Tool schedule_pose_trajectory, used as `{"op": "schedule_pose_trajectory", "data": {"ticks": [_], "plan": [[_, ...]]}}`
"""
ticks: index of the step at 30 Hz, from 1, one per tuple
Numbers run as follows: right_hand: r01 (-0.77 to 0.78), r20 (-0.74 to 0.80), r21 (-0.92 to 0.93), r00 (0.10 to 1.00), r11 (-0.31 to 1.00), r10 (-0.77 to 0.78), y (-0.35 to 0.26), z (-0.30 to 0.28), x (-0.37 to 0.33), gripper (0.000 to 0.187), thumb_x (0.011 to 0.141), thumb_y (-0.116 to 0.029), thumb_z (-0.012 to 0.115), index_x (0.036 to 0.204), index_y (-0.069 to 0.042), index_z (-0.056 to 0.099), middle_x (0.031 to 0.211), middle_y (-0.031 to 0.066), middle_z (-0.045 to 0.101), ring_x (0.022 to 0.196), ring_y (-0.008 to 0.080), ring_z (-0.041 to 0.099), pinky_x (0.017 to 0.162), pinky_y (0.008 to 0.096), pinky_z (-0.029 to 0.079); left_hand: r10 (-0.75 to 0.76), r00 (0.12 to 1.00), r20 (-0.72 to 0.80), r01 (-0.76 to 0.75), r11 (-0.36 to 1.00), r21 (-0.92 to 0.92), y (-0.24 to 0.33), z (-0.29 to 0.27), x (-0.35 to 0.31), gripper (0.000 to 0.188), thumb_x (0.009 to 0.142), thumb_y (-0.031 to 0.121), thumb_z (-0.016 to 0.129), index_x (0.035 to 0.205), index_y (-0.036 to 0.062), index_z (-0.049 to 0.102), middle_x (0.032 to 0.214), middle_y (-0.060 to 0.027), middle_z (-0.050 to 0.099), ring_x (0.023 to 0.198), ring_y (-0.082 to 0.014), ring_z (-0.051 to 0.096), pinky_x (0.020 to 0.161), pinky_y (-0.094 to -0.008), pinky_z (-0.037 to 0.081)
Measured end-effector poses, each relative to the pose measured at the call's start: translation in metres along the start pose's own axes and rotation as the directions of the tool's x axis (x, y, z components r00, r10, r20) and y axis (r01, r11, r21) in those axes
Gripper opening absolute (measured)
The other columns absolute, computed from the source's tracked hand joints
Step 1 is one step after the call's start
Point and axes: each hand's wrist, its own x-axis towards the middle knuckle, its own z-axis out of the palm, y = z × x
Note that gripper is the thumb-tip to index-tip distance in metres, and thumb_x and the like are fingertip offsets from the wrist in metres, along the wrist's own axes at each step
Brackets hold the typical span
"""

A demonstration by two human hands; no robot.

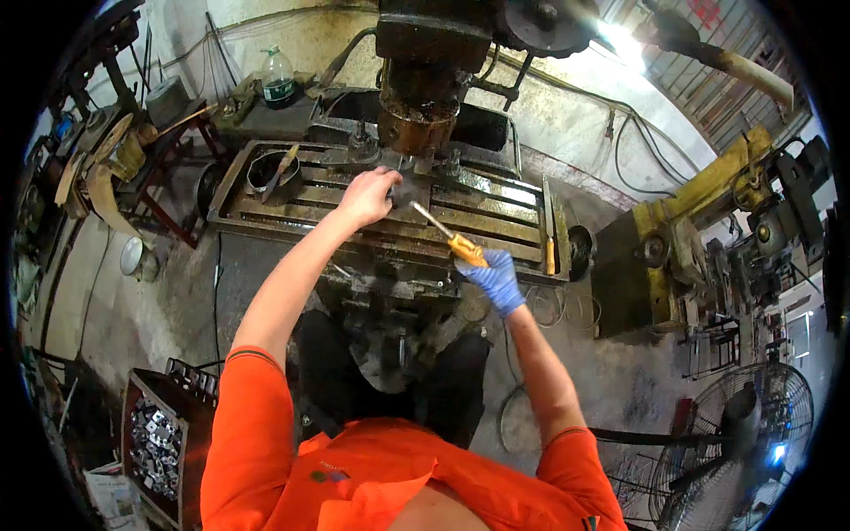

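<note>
My right hand (496, 279), in a blue glove, is closed round the yellow handle of a screwdriver (434, 219). Its metal shaft points up and left, and the tip ends near the fixture under the machine's spindle head (421, 124). Bare and reaching further forward, my left hand (367, 196) rests at that fixture, just left of the screwdriver tip. Its fingers curl round something small and dark that I cannot make out. Both hands are over the slotted metal machine table (496, 221).
On the table's left end stands a dark pot (273, 177) holding a brush (288, 157). A yellow-handled tool (550, 257) lies along the right end. A box of small metal parts (155, 447) is at lower left, a large fan (735, 442) at lower right.
</note>
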Motion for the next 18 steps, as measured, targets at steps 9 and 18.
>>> {"op": "schedule_pose_trajectory", "data": {"ticks": [9,18], "plan": [[-0.279,-0.295,0.037,0.914,0.960,0.278,0.110,0.032,-0.016,0.031,0.068,-0.014,0.076,0.089,0.005,0.065,0.081,0.0074,0.066,0.070,0.0103,0.058,0.065,0.0244,0.046,0.005,0.995,-0.099,-0.001,0.999,0.044,-0.011,0.014,-0.008,0.024,0.070,0.007,0.057,0.094,0.0083,0.059,0.093,-0.0103,0.057,0.088,-0.0291,0.056,0.078,-0.0408,0.042],[-0.262,-0.314,-0.070,0.921,0.962,0.228,0.077,0.002,-0.072,0.033,0.070,-0.009,0.072,0.098,0.005,0.062,0.084,0.0074,0.066,0.070,0.0120,0.059,0.066,0.0261,0.049,-0.026,0.995,-0.094,0.038,0.990,0.137,-0.011,0.023,0.010,0.018,0.074,0.018,0.058,0.090,0.0120,0.061,0.083,-0.0089,0.062,0.076,-0.0279,0.059,0.074,-0.0388,0.041]]}}
